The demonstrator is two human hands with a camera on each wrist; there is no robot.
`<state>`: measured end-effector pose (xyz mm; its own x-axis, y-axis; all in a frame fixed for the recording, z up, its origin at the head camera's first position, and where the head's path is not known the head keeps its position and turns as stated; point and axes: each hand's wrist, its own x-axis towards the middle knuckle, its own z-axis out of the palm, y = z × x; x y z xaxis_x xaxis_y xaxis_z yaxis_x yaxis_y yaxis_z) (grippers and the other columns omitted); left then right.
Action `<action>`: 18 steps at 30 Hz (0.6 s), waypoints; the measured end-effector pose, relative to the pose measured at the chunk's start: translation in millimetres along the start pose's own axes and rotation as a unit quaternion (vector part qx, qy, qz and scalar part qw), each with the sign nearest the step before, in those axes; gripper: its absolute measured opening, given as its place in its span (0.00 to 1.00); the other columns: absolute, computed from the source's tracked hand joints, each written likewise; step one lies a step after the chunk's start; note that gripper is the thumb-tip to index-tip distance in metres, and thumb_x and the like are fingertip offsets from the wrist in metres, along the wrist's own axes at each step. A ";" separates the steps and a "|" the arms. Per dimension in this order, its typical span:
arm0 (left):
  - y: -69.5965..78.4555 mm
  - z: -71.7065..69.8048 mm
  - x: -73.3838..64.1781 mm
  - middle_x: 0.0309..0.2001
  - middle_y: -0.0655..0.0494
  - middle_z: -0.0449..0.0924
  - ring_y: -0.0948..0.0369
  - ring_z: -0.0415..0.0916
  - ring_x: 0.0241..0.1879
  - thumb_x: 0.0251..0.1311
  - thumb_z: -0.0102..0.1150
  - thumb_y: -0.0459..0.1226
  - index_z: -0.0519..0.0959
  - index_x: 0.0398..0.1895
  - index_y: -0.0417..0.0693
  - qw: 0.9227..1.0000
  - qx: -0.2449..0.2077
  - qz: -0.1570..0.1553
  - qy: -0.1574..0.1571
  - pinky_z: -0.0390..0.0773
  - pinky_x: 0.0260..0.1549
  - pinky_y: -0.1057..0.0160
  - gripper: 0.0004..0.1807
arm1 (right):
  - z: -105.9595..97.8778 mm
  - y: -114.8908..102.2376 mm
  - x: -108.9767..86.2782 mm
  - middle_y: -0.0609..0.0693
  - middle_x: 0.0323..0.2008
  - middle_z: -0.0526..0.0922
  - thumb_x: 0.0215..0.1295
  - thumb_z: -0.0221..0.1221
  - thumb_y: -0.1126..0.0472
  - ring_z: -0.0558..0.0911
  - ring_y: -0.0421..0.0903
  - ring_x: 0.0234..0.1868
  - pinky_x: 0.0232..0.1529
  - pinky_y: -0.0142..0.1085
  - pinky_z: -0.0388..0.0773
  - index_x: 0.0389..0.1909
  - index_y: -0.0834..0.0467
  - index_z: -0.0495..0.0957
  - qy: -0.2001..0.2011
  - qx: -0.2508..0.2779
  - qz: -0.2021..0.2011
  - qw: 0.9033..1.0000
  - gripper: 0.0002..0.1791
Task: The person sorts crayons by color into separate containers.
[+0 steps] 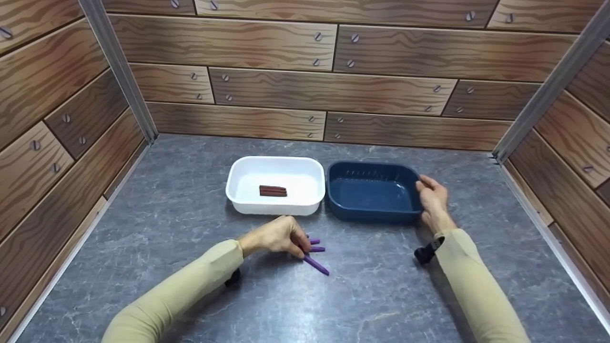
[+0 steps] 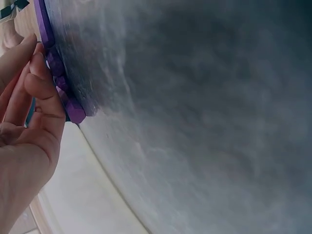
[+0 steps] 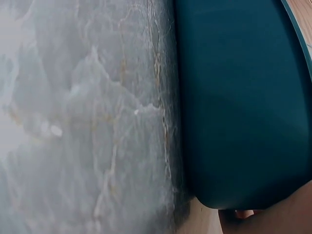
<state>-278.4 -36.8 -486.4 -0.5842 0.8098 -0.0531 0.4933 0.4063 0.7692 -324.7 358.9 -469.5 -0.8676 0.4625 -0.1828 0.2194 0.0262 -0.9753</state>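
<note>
Several faceted purple sticks lie on the grey tabletop in front of the tubs. Over their near ends bends my left hand, thumb and fingertips pinching at one stick; the fingers partly hide the bunch. In the left wrist view the sticks lie in a row along the fingertips. On the right, my right hand grips the right end of a dark blue tub, thumb at the rim. The tub's side fills much of the right wrist view, with part of the hand below.
Left of the blue tub, almost against it, stands a white tub holding a few dark reddish-brown sticks. Wood-patterned panels wall in the grey tabletop at the back and both sides.
</note>
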 end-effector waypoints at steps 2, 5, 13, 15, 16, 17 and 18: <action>0.4 -0.2 0.1 0.32 0.54 0.89 0.73 0.77 0.28 0.48 0.74 0.30 0.89 0.36 0.44 1.000 0.014 0.003 -0.006 0.75 0.26 0.75 0.10 | 0.3 -0.2 -0.6 0.55 0.73 0.62 0.75 0.47 0.63 0.64 0.46 0.69 0.69 0.35 0.60 0.73 0.57 0.61 0.000 -0.002 0.000 1.000 0.27; 0.9 -0.4 0.5 0.32 0.56 0.89 0.74 0.77 0.28 0.47 0.75 0.31 0.89 0.36 0.46 0.999 0.038 0.013 -0.016 0.75 0.27 0.76 0.10 | 0.5 -0.1 -0.4 0.55 0.73 0.62 0.75 0.47 0.63 0.64 0.46 0.68 0.68 0.35 0.60 0.73 0.57 0.62 0.001 0.000 0.001 1.000 0.27; 1.0 0.6 2.3 0.28 0.57 0.88 0.75 0.74 0.23 0.46 0.75 0.31 0.90 0.36 0.49 0.998 0.058 0.007 -0.029 0.73 0.23 0.75 0.11 | 2.0 0.6 0.1 0.56 0.71 0.64 0.75 0.48 0.62 0.65 0.44 0.66 0.65 0.33 0.61 0.72 0.58 0.62 0.003 -0.001 -0.008 1.000 0.27; 1.2 0.9 2.7 0.27 0.57 0.88 0.75 0.74 0.23 0.46 0.74 0.30 0.90 0.36 0.49 0.998 0.060 0.005 -0.028 0.73 0.23 0.75 0.11 | 1.7 0.9 0.8 0.56 0.71 0.65 0.74 0.48 0.63 0.66 0.44 0.65 0.65 0.32 0.61 0.72 0.58 0.63 0.005 -0.001 -0.009 1.000 0.26; 1.6 0.8 2.9 0.28 0.58 0.88 0.75 0.74 0.23 0.47 0.74 0.30 0.89 0.36 0.49 0.998 0.061 0.006 -0.028 0.73 0.24 0.75 0.11 | 1.7 1.0 0.9 0.56 0.71 0.65 0.74 0.48 0.63 0.66 0.44 0.65 0.65 0.32 0.61 0.72 0.58 0.63 0.005 -0.002 -0.009 1.000 0.26; 1.9 0.9 3.0 0.29 0.57 0.88 0.74 0.75 0.24 0.47 0.73 0.30 0.89 0.36 0.48 0.998 0.060 0.008 -0.028 0.73 0.24 0.75 0.11 | 1.8 1.2 1.1 0.56 0.71 0.65 0.74 0.48 0.63 0.66 0.44 0.65 0.65 0.32 0.61 0.72 0.58 0.63 0.004 -0.002 -0.009 1.000 0.26; 2.1 0.9 3.2 0.30 0.57 0.88 0.74 0.76 0.25 0.48 0.73 0.29 0.89 0.37 0.48 0.998 0.056 0.010 -0.029 0.75 0.25 0.75 0.11 | 1.9 1.4 1.3 0.56 0.71 0.65 0.74 0.48 0.62 0.66 0.44 0.65 0.65 0.33 0.61 0.72 0.58 0.63 0.004 -0.001 -0.008 1.000 0.26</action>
<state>-278.6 -32.9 -485.5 -0.5371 0.8400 -0.0777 0.5752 0.4320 0.6946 -326.3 357.9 -471.4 -0.8672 0.4695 -0.1657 0.2063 0.0360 -0.9778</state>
